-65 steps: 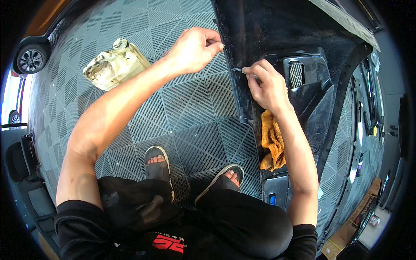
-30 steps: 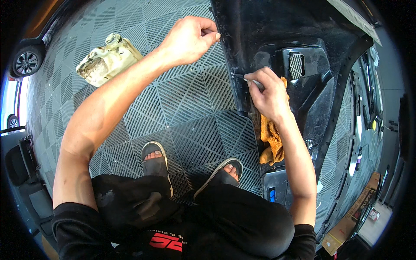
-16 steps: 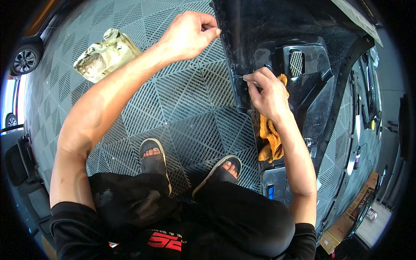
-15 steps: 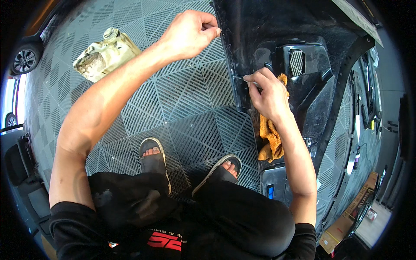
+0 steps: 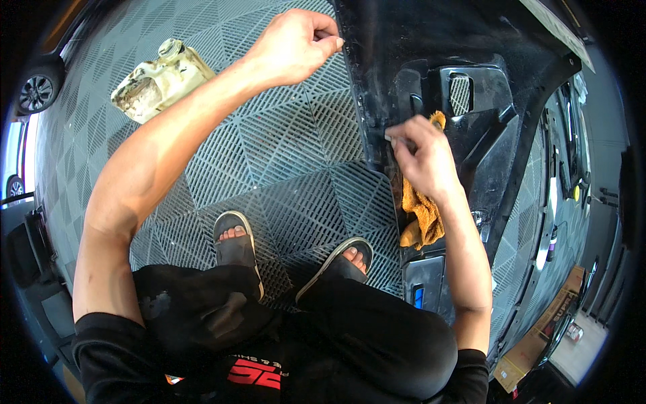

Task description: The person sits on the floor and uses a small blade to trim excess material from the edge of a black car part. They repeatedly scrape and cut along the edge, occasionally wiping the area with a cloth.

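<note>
A large black car panel [image 5: 383, 74] with moulded recesses and a small mesh grille lies on the right. At its far left edge is my left hand [image 5: 296, 50], thumb and fingers closed in a pinch; whatever is between them is too small to make out. My right hand [image 5: 427, 158] hovers over the panel's left part, thumb and forefinger pressed together, their contents likewise unclear. Beneath that hand and wrist, a crumpled orange cloth [image 5: 422, 219] rests on the panel, partly hidden.
On the grey grated floor tiles [image 5: 269, 148] a stained, yellowish plastic jug [image 5: 161, 81] stands beyond my left forearm. My sandalled feet are between my arms. Far right are a cardboard box [image 5: 538, 337] and a dark bottle [image 5: 552, 242]. A car wheel [image 5: 38, 92] shows at far left.
My right hand has moved slightly nearer and to the right, its fingertips drawing away from the panel's left edge. My left hand stays almost where it was.
</note>
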A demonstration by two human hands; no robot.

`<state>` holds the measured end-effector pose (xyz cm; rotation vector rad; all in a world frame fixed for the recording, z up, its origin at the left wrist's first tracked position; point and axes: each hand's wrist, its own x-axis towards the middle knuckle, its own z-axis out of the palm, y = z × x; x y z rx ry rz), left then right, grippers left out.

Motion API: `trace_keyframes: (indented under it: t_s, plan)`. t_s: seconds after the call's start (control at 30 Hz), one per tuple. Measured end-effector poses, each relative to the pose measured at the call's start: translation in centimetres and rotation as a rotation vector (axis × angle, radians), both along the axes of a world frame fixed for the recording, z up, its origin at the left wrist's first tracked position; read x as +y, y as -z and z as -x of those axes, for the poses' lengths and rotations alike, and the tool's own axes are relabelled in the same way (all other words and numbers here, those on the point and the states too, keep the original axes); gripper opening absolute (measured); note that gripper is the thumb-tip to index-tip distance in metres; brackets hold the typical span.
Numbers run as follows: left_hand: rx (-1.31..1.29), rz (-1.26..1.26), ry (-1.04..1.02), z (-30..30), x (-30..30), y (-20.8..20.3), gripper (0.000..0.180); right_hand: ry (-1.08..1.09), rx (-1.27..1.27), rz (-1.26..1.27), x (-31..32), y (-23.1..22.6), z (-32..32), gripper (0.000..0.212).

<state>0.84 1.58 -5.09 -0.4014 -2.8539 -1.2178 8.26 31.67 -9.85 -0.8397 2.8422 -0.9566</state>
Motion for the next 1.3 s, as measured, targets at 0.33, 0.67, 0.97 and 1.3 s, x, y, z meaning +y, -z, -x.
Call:
trace_keyframes:
  t_s: [0.33, 0.67, 0.97, 1.3]
  plan:
    - [-0.024, -0.005, -0.008, 0.0, 0.0, 0.1, 0.030, 0.059, 0.169, 0.103, -3.2, 0.8, 3.9, 0.017]
    - [-0.003, 0.025, -0.011, 0.0, -0.2, 0.5, 0.032, 0.086, 0.141, -0.057, -2.6, 1.2, 1.9, 0.016]
    - [0.010, 0.053, 0.000, 0.3, -0.6, 0.8, 0.033, 0.078, 0.121, -0.120, -1.7, 1.5, 0.1, 0.017]
    - [-0.038, 0.003, -0.033, -0.7, 0.1, -1.3, 0.028, 0.067, 0.038, -0.148, -0.3, 1.5, -2.7, 0.014]
